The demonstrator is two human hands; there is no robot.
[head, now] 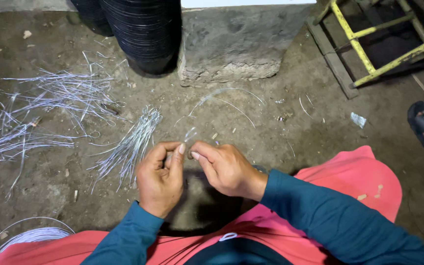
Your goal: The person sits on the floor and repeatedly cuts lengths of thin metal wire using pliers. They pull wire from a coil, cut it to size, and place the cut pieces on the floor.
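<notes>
Both hands, the left hand (pixel 160 174) and right hand (pixel 224 168), pinch a thin steel wire (pixel 190 135) between thumbs and fingertips just above the dirt floor (pixel 290 122); it looks light, springy and slippery, best gripped close to the bend.
</notes>
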